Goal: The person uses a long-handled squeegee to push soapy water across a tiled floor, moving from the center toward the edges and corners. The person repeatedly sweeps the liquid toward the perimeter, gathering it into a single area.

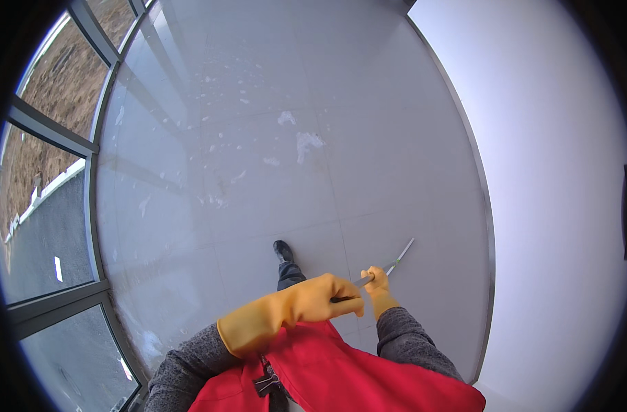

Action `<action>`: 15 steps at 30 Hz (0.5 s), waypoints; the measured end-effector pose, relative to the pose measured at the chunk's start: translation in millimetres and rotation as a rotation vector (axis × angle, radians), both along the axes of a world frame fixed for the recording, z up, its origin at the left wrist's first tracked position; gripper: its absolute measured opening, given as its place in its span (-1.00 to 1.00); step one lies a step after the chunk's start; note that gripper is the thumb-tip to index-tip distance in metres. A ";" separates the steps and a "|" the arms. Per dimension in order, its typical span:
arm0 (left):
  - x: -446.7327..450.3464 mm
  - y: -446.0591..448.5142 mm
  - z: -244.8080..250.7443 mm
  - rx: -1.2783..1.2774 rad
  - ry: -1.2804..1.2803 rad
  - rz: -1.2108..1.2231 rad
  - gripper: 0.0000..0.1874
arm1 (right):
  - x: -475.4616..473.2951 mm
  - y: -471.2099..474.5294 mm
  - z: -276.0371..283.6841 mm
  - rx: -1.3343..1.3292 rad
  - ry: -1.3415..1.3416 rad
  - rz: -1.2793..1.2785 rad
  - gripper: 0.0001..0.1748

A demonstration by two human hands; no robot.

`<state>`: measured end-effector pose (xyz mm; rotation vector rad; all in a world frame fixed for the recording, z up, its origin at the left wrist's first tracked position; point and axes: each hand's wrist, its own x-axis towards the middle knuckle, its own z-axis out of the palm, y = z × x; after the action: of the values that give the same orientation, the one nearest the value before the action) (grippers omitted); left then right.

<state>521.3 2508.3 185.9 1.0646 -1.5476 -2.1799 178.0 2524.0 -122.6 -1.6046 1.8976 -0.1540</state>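
My left hand [324, 298], in a long orange rubber glove, grips the upper part of a grey pole handle [365, 281] in front of my red garment. Lower on the same handle, my right hand [377, 282] is closed around it in a matching glove. Beyond the right hand, the handle runs down to a narrow, pale head [407, 249] with green bits at its joint, resting on or just above the floor. It looks like a flat mop or floor squeegee; the picture does not settle which.
Grey floor tiles [396, 154] stretch ahead, with whitish patches [308, 144] and scattered spots. Framed glass panes [45, 216] line the left side. A white wall [545, 206] with a dark skirting strip stands right. One dark shoe [282, 251] is visible ahead of me.
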 end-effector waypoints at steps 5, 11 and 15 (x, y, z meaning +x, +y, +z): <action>43.0 -68.0 3.4 -0.043 0.055 0.333 -0.74 | 50.6 -139.7 -22.8 -0.014 -0.333 0.114 -0.84; 116.0 -41.9 6.5 -0.150 -0.091 1.030 -0.65 | 224.5 -243.9 -4.6 0.130 -0.159 0.517 -0.82; 174.8 4.8 13.8 -0.356 -0.045 1.232 -0.62 | 340.2 -218.3 12.8 0.075 -0.211 0.632 -0.77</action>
<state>696.1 2513.1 199.7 1.3844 -0.8018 -1.0021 518.2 2305.8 -109.8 -1.9634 1.1582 0.0184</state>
